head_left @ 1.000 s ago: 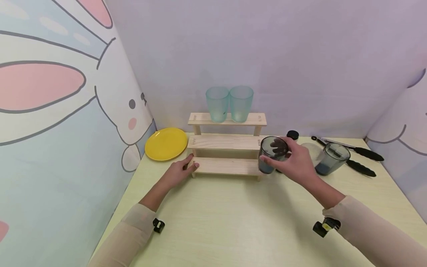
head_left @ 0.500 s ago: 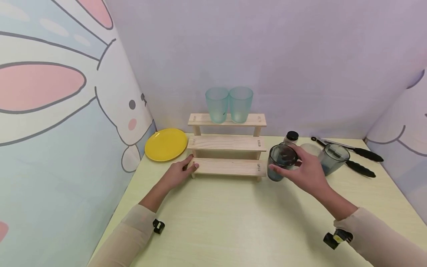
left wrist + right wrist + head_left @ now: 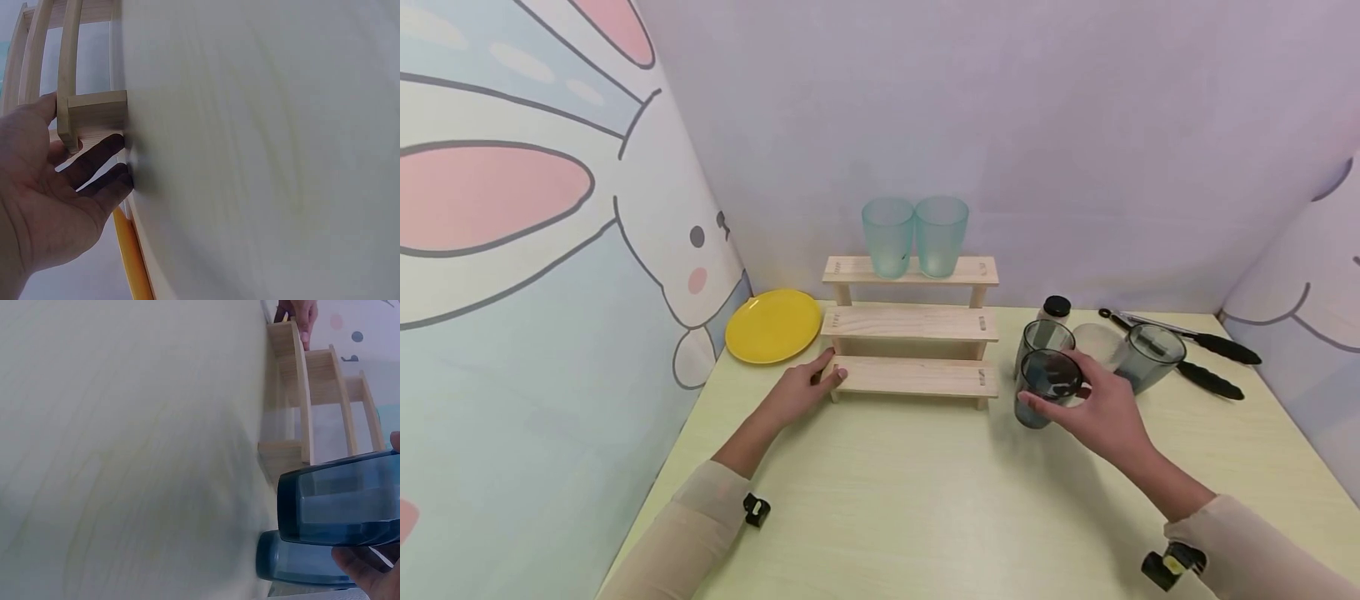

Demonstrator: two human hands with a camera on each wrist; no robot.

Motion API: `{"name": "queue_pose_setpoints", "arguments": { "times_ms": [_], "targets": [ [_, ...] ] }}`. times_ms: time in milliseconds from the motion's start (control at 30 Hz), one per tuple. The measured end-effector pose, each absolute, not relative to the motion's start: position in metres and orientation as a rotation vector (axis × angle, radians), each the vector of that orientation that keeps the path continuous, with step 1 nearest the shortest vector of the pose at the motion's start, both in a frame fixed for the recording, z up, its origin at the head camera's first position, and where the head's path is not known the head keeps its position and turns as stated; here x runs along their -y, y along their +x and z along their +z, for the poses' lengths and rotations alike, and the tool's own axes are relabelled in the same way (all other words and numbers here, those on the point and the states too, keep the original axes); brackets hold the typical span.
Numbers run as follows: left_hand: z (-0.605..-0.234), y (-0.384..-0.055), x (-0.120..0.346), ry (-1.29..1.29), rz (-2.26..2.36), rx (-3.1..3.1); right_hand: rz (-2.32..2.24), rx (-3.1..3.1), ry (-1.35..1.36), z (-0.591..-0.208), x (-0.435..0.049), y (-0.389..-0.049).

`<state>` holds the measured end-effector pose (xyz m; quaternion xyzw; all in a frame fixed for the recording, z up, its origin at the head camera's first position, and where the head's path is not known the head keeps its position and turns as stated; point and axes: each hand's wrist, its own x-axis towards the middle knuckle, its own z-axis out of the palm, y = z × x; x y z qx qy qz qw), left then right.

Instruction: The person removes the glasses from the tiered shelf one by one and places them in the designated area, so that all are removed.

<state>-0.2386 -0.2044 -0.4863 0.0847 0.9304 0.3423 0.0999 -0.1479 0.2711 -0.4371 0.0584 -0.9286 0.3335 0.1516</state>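
Observation:
My left hand (image 3: 805,387) pinches the left end of the lowest board of a three-step wooden shelf (image 3: 910,377). In the left wrist view its thumb presses one face of that board (image 3: 67,69) while other fingers reach behind and touch the table. My right hand (image 3: 1105,412) grips a dark, see-through tumbler (image 3: 1047,387), upright, to the right of the shelf. Right behind it stands a second dark tumbler (image 3: 1047,333), partly hidden. In the right wrist view the held tumbler (image 3: 347,503) is nearer and the other tumbler (image 3: 303,559) overlaps it; only fingertips show.
Two pale blue cups (image 3: 889,237) stand on the top board. Left of the shelf lies a yellow plate (image 3: 773,327). To the right are a black-capped bottle (image 3: 1057,308), a whitish translucent item (image 3: 1097,343), another dark tumbler (image 3: 1150,358) and black-handled utensils (image 3: 1210,379).
My right hand has carried the tumbler away from the shelf, rightward and toward me, bringing the tumbler behind it into view. The left hand stays on the shelf's end.

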Motion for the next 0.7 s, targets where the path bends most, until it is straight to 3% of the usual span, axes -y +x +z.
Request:
{"name": "queue_pose_setpoints", "arguments": {
  "times_ms": [700],
  "targets": [
    [-0.491, -0.241, 0.206, 0.251, 1.0, -2.754, 0.957, 2.569, 0.143, -0.47, -0.279, -0.141]
  ]
}}
